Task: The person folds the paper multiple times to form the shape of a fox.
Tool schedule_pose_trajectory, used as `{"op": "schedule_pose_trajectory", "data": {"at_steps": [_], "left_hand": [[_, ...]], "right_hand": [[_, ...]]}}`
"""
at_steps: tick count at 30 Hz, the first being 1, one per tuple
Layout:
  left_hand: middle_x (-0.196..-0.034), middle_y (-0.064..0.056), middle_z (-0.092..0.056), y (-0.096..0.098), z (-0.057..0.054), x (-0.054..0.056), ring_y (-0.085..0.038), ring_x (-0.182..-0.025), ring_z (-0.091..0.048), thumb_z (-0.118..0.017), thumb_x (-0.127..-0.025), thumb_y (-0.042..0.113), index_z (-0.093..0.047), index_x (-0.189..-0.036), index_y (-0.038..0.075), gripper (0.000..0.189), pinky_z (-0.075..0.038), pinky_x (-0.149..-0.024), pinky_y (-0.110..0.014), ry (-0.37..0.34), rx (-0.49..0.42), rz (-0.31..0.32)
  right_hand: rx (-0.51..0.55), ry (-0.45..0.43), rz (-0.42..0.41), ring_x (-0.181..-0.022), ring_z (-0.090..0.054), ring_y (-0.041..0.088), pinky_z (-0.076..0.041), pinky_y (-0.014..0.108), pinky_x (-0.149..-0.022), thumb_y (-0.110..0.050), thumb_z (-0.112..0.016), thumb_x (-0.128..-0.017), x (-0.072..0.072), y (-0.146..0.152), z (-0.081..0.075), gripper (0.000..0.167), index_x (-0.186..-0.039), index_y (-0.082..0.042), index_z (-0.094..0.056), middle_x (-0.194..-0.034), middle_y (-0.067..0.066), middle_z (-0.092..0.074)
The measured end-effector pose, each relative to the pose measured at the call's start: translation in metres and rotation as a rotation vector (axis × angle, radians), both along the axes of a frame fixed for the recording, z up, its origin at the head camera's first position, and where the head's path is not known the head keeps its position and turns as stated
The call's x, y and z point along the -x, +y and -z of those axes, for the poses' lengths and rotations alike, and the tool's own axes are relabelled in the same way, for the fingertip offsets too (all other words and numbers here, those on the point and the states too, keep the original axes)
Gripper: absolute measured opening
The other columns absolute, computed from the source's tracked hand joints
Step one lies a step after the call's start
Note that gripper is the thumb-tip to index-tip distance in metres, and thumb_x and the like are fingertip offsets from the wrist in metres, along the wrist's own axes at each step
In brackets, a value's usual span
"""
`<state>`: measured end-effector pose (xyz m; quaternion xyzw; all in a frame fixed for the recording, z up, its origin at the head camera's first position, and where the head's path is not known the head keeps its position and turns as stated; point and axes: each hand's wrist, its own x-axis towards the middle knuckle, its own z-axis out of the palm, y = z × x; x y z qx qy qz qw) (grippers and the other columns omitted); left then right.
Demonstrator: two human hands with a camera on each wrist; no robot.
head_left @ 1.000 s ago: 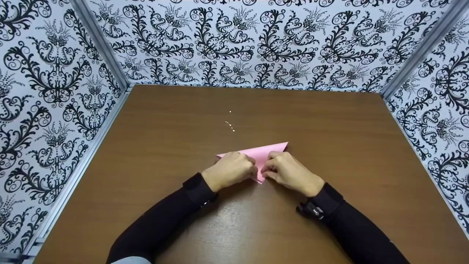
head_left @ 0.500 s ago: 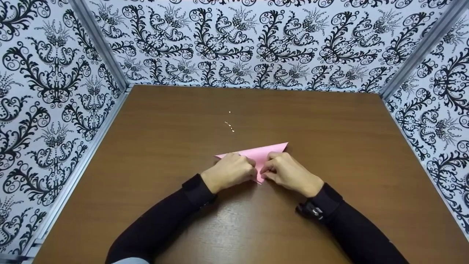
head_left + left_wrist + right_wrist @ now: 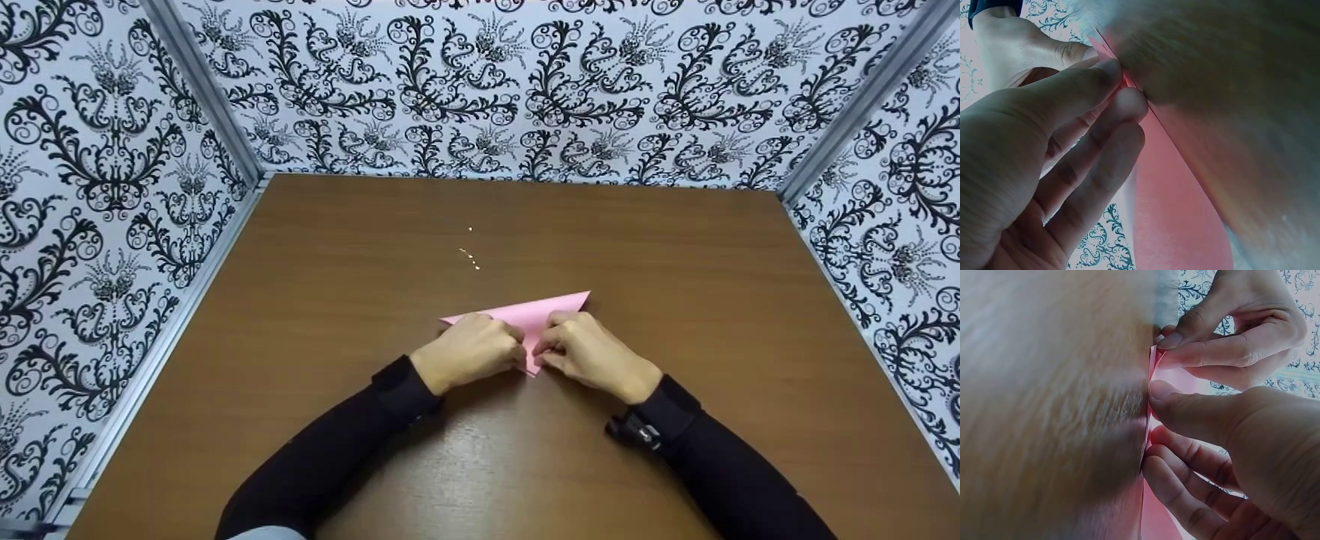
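A sheet of pink paper (image 3: 534,310), folded to a roughly triangular shape, lies on the table with one corner pointing toward the person. My left hand (image 3: 472,346) pinches its near left edge between thumb and fingertips. Close beside it, my right hand (image 3: 596,356) pinches the near right edge, fingers curled. In the left wrist view, layers of the pink paper (image 3: 1179,214) meet at the left hand's (image 3: 1067,146) fingertips. The right wrist view has a raised flap of paper (image 3: 1156,365) between the two hands. Parts of the near corner are hidden by the fingers.
The brown wooden table (image 3: 337,247) bears several small bright specks (image 3: 470,256) beyond the paper. Walls with black floral print (image 3: 480,90) stand at the back and both sides, joined by grey metal posts (image 3: 206,90).
Both hands stay almost in place on the paper. The paper's left tip and the left hand have shifted very slightly left since a second ago.
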<state>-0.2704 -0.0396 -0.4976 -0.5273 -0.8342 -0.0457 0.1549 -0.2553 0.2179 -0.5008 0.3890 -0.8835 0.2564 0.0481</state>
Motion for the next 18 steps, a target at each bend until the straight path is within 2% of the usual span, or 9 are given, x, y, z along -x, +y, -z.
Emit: {"op": "schedule_pose_trajectory", "data": {"at_steps": [6,13,18], "left_hand": [[-0.087,0.011,-0.081,-0.0024,-0.0012,0.0008,-0.016,-0.073,-0.075,-0.089,-0.100,0.040,-0.091,-0.089,0.030,0.015,-0.067,-0.069,-0.039,-0.060,0.004,-0.015],[-0.090,0.010,-0.084,-0.0024,-0.0036,0.0007,-0.016,-0.076,-0.078,-0.091,-0.100,0.037,-0.092,-0.091,0.029,0.012,-0.068,-0.070,-0.038,-0.048,0.009,-0.004],[-0.092,0.010,-0.085,-0.0033,-0.0038,0.0001,-0.015,-0.078,-0.079,-0.092,-0.099,0.040,-0.094,-0.093,0.031,0.011,-0.068,-0.072,-0.037,-0.048,0.008,0.004]], "right_hand": [[0.000,-0.023,0.010,-0.083,-0.074,0.020,-0.060,0.028,-0.074,-0.009,-0.092,-0.102,0.0003,0.0000,0.0002,0.002,-0.102,-0.008,-0.094,-0.096,0.008,-0.079],[-0.002,-0.025,0.020,-0.082,-0.073,0.020,-0.058,0.027,-0.074,-0.007,-0.093,-0.100,0.0000,-0.0007,-0.0005,0.005,-0.103,-0.011,-0.094,-0.096,0.008,-0.078],[-0.012,-0.043,0.028,-0.083,-0.074,0.020,-0.058,0.026,-0.074,-0.011,-0.092,-0.103,0.0008,0.0001,0.0012,0.003,-0.103,-0.010,-0.094,-0.097,0.008,-0.079]]}}
